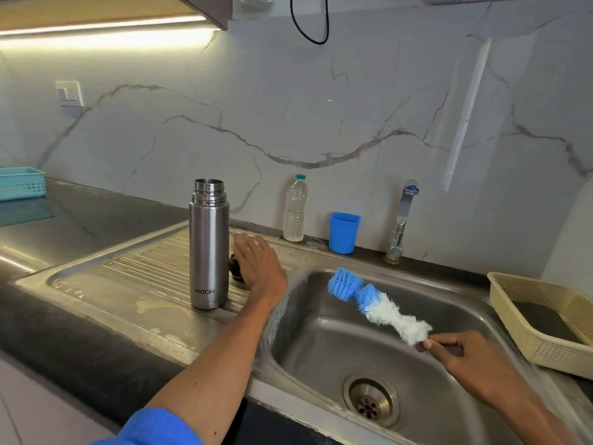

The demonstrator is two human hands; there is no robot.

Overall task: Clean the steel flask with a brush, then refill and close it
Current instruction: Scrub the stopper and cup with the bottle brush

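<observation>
**Brush to the flask mouth**

Nearest, at five o'clock: right hand (462, 351), fingers (428, 343) pinching the bottle brush (377, 305) low on its stem, bristles raised over the sink basin (321, 364). Better held further down the handle for firmer scrubbing. At centre: left hand (260, 268), fingers spread and relaxed, resting over the dark cap (236, 268). Just beside it at nine o'clock: Milton steel flask (208, 245), upright and uncapped on the drainboard (134, 274). Best gripped round the body first, then tilted over the basin. Farther, at twelve o'clock: plastic water bottle (295, 210), for refilling.

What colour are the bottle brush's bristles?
Blue at the tip, white nearer the handle, on the bottle brush in the head view.
</observation>
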